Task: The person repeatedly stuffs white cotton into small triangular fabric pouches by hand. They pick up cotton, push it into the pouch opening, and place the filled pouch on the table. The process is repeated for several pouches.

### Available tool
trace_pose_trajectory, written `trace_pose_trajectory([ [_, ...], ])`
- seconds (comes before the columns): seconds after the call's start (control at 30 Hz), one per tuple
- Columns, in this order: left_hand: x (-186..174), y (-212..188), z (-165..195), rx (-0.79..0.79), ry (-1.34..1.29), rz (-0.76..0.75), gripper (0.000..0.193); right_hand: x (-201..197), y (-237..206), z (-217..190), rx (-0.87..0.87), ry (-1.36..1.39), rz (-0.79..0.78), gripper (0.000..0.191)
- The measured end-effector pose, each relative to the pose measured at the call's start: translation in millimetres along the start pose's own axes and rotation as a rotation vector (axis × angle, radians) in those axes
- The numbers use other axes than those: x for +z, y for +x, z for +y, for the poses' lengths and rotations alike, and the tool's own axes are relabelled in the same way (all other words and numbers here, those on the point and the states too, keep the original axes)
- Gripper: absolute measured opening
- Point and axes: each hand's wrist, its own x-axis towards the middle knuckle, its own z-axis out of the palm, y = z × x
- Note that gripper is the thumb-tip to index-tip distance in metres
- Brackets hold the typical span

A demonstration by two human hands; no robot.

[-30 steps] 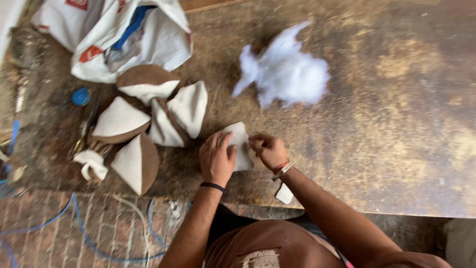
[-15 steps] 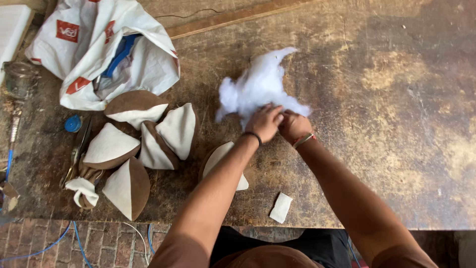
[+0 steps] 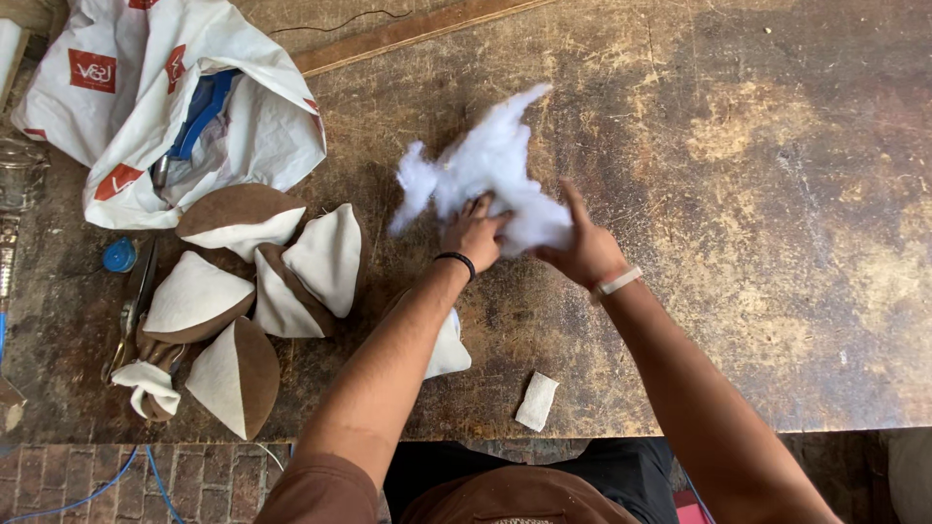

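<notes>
On the worn wooden tabletop (image 3: 777, 194), white stuffing (image 3: 485, 175) is gripped by both hands' fingers (image 3: 478, 209); a crumpled white bag with red labels (image 3: 146, 97) is seen at ten o'clock.

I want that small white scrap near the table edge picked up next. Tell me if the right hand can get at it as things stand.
Probably yes. The small white scrap lies alone on bare table, nothing on or against it. But the right hand is busy in the white stuffing with the left hand, and would have to let go first.

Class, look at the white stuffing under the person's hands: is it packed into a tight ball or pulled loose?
Pulled loose. The white stuffing spreads in ragged wisps across the table, with the left hand and right hand gripping its near edge.
</notes>
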Motion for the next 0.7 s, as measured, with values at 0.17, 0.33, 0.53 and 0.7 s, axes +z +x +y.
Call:
trace_pose_trajectory([
  [0.17, 12, 4, -6, -0.003, 0.030, 0.109, 0.043, 30, 48, -14, -0.204, -0.791, -0.285, 0.031],
  [0.33, 15, 29, -24, -0.019, -0.052, 0.189, 0.044, 21, -24, 27, 0.511, -0.141, -0.332, 0.057],
  [0.53, 14, 22, -23, -0.035, -0.063, 0.101, 0.041, -26, -78, 41, 0.362, -0.123, -0.203, 0.076],
  [0.7, 33, 6, -14, 0.046, -0.021, 0.208, 0.051, -16, -9, -17, 0.136, 0.043, 0.028, 0.089],
])
